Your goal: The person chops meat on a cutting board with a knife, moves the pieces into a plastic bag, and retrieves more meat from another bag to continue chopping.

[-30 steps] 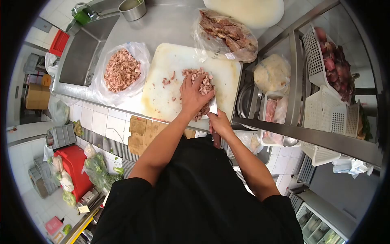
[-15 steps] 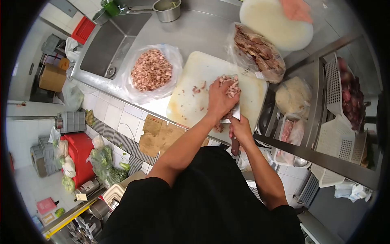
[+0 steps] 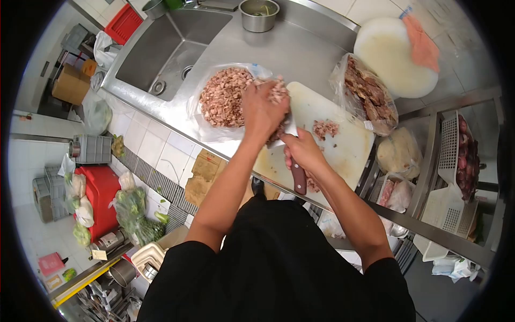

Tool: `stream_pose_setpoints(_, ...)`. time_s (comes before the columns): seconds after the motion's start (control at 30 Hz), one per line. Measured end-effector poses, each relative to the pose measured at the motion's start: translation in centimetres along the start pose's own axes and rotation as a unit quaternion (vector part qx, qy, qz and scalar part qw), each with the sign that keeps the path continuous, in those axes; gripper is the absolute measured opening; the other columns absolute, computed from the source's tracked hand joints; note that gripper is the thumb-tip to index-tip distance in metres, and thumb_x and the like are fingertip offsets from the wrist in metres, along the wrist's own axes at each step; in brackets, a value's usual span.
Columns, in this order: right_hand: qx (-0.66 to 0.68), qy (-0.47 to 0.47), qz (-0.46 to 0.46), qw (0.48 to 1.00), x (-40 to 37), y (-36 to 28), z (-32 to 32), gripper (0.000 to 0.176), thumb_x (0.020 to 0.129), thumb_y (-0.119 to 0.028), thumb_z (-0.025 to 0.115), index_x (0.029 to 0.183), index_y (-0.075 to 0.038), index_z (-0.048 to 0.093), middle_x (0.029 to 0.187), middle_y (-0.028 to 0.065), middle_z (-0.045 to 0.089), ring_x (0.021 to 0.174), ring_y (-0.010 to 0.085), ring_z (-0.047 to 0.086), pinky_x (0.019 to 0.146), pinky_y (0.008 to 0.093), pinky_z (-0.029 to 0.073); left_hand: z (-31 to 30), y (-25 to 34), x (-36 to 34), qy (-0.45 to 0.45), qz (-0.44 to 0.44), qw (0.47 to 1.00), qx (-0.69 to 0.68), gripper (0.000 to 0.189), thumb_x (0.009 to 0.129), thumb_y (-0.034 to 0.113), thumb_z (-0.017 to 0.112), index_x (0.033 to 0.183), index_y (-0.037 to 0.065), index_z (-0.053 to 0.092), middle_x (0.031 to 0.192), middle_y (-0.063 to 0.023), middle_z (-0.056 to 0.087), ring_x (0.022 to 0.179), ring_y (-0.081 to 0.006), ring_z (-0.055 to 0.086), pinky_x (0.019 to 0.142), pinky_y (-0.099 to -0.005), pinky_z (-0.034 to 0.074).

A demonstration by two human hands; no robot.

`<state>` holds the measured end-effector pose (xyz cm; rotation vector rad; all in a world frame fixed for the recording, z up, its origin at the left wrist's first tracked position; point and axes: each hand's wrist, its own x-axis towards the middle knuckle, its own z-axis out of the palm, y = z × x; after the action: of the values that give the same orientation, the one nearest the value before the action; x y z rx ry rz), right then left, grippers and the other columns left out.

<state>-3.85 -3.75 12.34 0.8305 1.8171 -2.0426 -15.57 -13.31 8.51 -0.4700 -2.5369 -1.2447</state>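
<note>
Right hand [image 3: 304, 150] is gripping a knife [image 3: 299, 180], its fingers wrapping around the brown handle. Left hand [image 3: 264, 114] is cupping over a load of chopped meat [image 3: 278, 92], with the fingers lying slightly apart; whether they are pinching any of it cannot be told, as the palm side is hidden. Load and hand are covering much of the blade.

Governing relation: a clear plastic bag [image 3: 199, 129] holding a heap of cut meat [image 3: 222, 99] is lying on the person's left of both hands, on the steel counter [image 3: 306, 56]. Left hand is the nearer, overlapping the right edge of the heap in this view; height above it cannot be judged. Right hand is sitting on the far side of the load from the bag. The knife's long axis is running from the handle end, near the body, outward and slightly left, so its side, not its tip, is facing the bag.

Beneath the right hand, a white cutting board [image 3: 351, 155] is bearing loose meat scraps [image 3: 325, 129], well apart from the bag.
</note>
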Motion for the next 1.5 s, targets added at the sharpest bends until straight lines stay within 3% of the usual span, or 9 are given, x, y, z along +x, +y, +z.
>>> stream_pose_setpoints(0.17,-0.020,-0.059,0.026,0.998,7.2,-2.7,5.5,0.018,0.101,-0.019,0.058,0.106,-0.002,0.054,0.063,0.0034,0.052,0.043,0.0132,0.050,0.039,0.0321,0.044,-3.1,-7.3,4.5,-0.008,-0.082,0.996,0.022,0.055,0.077,0.038,0.081,0.122,0.005,0.074,0.115,-0.0275,0.064,0.111,-0.0450,0.062,0.098,-0.0503,0.050)
stream_pose_setpoints(0.33,-0.532,0.072,-0.119,0.835,11.2,-4.6,5.7,0.036,0.098,-0.025,0.057,0.121,0.002,0.065,0.113,0.0270,0.071,0.112,0.0457,0.066,0.098,0.0531,0.052,-3.4,-14.1,6.6,-0.150,-0.102,0.975,0.128,0.075,0.085,0.057,0.069,0.146,0.014,0.058,0.147,-0.0293,0.049,0.135,-0.0519,0.046,0.114,-0.0567,0.038)
stream_pose_setpoints(0.43,-0.528,0.113,-0.142,0.830,9.9,-5.3,4.3,0.031,0.097,-0.024,0.057,0.112,0.000,0.069,0.105,0.0277,0.073,0.104,0.0441,0.071,0.088,0.0525,0.056,-3.7,-15.5,6.3,-0.220,-0.099,0.954,0.179,0.086,0.089,0.061,0.065,0.162,0.026,0.037,0.166,-0.0261,0.026,0.146,-0.0587,0.029,0.121,-0.0605,0.028)
stream_pose_setpoints(0.7,-0.169,0.050,-0.076,0.981,2.5,2.5,-2.3,0.032,0.101,-0.031,0.064,0.111,-0.001,0.068,0.064,0.0019,0.059,0.047,0.0110,0.054,0.048,0.0305,0.046,-3.7,-12.0,2.3,0.075,0.015,0.997,-0.001,0.034,0.097,0.023,0.063,0.120,0.000,0.071,0.132,-0.0239,0.063,0.125,-0.0409,0.056,0.110,-0.0476,0.042)
stream_pose_setpoints(0.83,-0.090,0.094,-0.012,0.991,-4.4,8.3,-6.2,0.029,0.102,-0.027,0.064,0.113,-0.001,0.069,0.064,0.0016,0.059,0.048,0.0111,0.054,0.048,0.0298,0.045,-2.1,-6.4,-3.9,-0.140,-0.061,0.963,-0.220,0.033,0.097,0.023,0.063,0.120,0.000,0.069,0.134,-0.0214,0.062,0.128,-0.0408,0.054,0.111,-0.0481,0.041)
stream_pose_setpoints(0.9,-0.065,0.201,-0.038,0.977,-7.3,10.9,-8.7,0.029,0.101,-0.027,0.064,0.116,-0.003,0.071,0.063,0.0012,0.059,0.051,0.0089,0.055,0.048,0.0294,0.045,1.4,-6.0,-7.0,-0.203,-0.021,0.951,-0.232,0.037,0.098,0.026,0.063,0.123,0.000,0.068,0.137,-0.0217,0.060,0.132,-0.0415,0.052,0.112,-0.0492,0.040)
stream_pose_setpoints(1.07,-0.410,0.375,-0.029,0.831,-10.4,15.2,-17.1,0.031,0.094,-0.027,0.061,0.117,-0.009,0.072,0.083,0.0255,0.070,0.080,0.0455,0.070,0.073,0.0530,0.055,8.2,-4.2,-9.3,-0.186,0.162,0.965,0.084,0.064,0.099,0.044,0.061,0.145,0.000,0.054,0.154,-0.0248,0.046,0.144,-0.0475,0.038,0.122,-0.0569,0.025)
stream_pose_setpoints(1.33,-0.552,0.334,-0.069,0.761,-5.0,13.0,-16.6,0.028,0.096,-0.025,0.058,0.121,-0.013,0.068,0.088,0.0181,0.074,0.077,0.0407,0.072,0.072,0.0531,0.057,7.5,-2.3,-10.1,-0.403,0.107,0.891,-0.181,0.052,0.102,0.038,0.057,0.140,0.001,0.059,0.145,-0.0231,0.056,0.142,-0.0436,0.045,0.122,-0.0544,0.028)
stream_pose_setpoints(1.5,-0.639,0.250,-0.146,0.712,-4.3,13.6,-15.6,0.025,0.096,-0.018,0.060,0.120,-0.013,0.066,0.083,0.0155,0.072,0.074,0.0366,0.072,0.066,0.0471,0.057,7.3,-5.5,-7.1,-0.209,0.140,0.965,-0.074,0.041,0.105,0.027,0.051,0.138,0.004,0.061,0.144,-0.0191,0.059,0.143,-0.0407,0.045,0.121,-0.0506,0.032)
